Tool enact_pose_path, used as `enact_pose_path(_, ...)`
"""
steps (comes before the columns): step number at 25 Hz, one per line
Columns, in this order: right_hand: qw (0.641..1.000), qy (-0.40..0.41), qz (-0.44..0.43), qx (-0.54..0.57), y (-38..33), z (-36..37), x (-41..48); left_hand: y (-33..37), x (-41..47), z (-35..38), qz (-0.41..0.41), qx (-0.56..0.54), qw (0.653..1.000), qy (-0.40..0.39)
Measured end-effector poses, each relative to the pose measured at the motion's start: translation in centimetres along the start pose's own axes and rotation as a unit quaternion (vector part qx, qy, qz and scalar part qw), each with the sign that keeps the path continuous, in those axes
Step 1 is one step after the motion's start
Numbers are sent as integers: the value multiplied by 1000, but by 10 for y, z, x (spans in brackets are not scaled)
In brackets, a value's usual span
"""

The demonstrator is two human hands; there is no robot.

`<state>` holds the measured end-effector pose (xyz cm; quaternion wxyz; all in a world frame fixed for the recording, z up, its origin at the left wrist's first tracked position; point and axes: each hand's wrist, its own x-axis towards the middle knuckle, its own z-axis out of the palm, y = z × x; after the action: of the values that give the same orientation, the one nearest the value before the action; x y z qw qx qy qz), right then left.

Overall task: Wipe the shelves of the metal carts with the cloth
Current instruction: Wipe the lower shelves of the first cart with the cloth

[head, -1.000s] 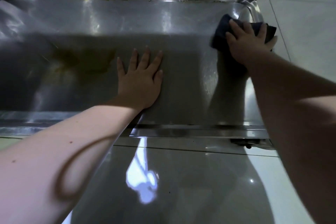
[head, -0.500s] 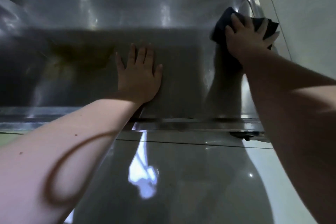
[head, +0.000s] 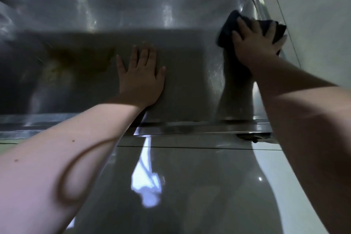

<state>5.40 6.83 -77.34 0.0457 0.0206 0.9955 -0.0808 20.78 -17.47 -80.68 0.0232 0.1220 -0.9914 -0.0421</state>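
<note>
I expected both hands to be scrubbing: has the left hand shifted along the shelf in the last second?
No. The left hand stays flat beside the brown stain, same small gap as before.

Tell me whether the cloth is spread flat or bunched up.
Bunched: the cloth humps in folds under the right hand at the shelf's right end.
</note>
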Motion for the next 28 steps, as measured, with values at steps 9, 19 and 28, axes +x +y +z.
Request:
enact_pose_path(9, 992, 24, -120, -7, -3, 22, -92, -4, 2, -13, 19, -34, 999, -26)
enact_pose_path(19, 950, -11, -309, -47, -65, 43, -167, -72, -1, -17, 10, 13, 999, -30)
enact_pose_path(28, 995, -12, -90, -39, -34, 35, -180, -68, -4, -12, 7, 16, 1000, -12)
